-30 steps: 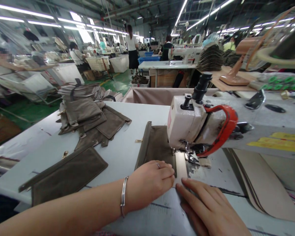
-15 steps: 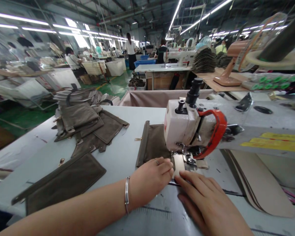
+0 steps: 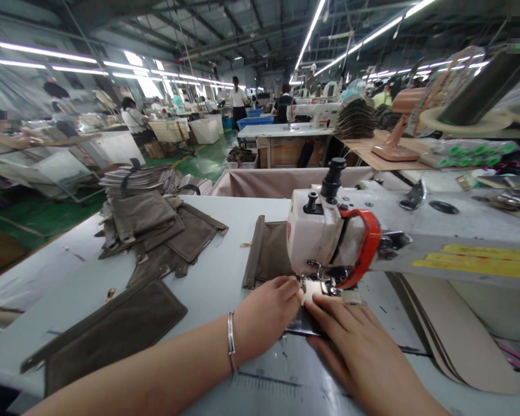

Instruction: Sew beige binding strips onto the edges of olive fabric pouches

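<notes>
A white sewing machine (image 3: 316, 231) with a red guard stands over a brown-grey fabric panel (image 3: 268, 251) on the white table (image 3: 216, 271). My left hand (image 3: 266, 315), a bracelet on its wrist, lies with curled fingers on the panel's near edge, right beside the presser foot (image 3: 318, 286). My right hand (image 3: 351, 346) lies flat with fingers stretched toward the foot, pressing a pale strip (image 3: 312, 292) and a dark piece under it. The two hands almost touch at the fingertips.
A pile of similar brown panels (image 3: 156, 225) lies at the left rear, one more panel (image 3: 108, 332) at the near left edge. Tan curved pieces (image 3: 450, 335) lie to the right under the machine arm. Other people work at tables behind.
Both hands have slid forward toward the presser foot, and the fabric has fed further under the machine. The pale strip now shows much shorter in front of the foot.
</notes>
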Available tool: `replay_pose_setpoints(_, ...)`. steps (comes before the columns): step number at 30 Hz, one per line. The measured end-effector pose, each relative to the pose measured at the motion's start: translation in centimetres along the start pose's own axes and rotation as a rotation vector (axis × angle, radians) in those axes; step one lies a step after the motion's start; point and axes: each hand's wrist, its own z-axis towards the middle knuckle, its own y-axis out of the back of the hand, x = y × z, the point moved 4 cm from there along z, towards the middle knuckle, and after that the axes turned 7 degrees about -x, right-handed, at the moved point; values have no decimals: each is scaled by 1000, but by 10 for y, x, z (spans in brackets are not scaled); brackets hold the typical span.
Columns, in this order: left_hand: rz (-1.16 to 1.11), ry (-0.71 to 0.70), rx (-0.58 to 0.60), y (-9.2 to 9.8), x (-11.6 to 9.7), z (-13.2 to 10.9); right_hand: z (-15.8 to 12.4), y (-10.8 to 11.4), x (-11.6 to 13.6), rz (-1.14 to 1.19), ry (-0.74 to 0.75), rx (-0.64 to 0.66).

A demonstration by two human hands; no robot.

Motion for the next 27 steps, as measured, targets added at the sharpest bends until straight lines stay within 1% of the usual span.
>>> replay_pose_setpoints(5, -49, 97, -35, -8, 6, 0, 3, -4, -2, -21, -32, 9)
replay_pose_setpoints(7, -55, 114, -53, -9, 8, 0, 4, -5, -2, -29, -46, 8)
replay_pose_setpoints(9, -31, 116, -55, -10, 9, 2, 5, -5, -2, -27, -53, 11)
replay_pose_setpoints(14, 63, 53, 13, -11, 8, 6, 5, -8, -2, -2, -74, 11)
replay_pose_setpoints(16, 63, 47, 11, -12, 8, 6, 5, -8, -2, 7, -90, 8)
replay_pose_setpoints(19, 69, 44, -30, -15, 8, 3, 5, -5, -1, 45, -128, 0)
replay_pose_setpoints(23, 133, 11, -112, -20, 9, 0, 9, 0, 0, 109, -178, 15)
replay_pose_setpoints(27, 86, 47, -212, -18, 10, -2, 12, 5, 2, 112, -177, 0)
